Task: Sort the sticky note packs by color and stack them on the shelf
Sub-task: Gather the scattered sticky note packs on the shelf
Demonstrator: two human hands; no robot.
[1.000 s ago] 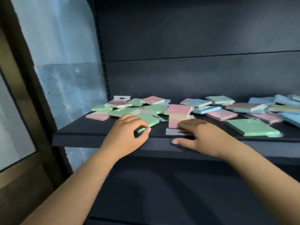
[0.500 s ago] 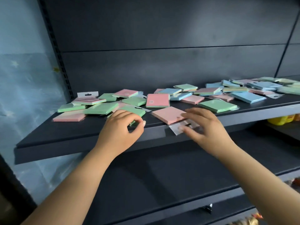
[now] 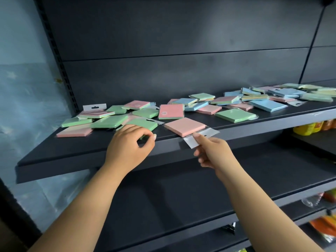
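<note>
Several sticky note packs in pink, green and blue lie scattered on the dark shelf [image 3: 91, 150]. My left hand [image 3: 129, 146] curls over the near corner of a green pack [image 3: 143, 124] at the shelf's front. A pink pack [image 3: 184, 126] lies by the front edge with its clear hang tab [image 3: 205, 136] sticking out past it. My right hand [image 3: 211, 151] pinches that tab between thumb and forefinger. A larger green pack [image 3: 235, 115] and a blue pack [image 3: 268, 105] lie further right.
A dark back panel [image 3: 181, 42] rises behind the packs. A slotted upright [image 3: 60, 70] stands at the left beside a pale blue wall. Lower shelves [image 3: 181, 206] sit below. Yellow and orange goods [image 3: 309, 127] show at the right.
The view has swung right and closer. My right hand has slid off the top of the pink pack and now pinches its hang tab. My left hand stays on the green pack.
</note>
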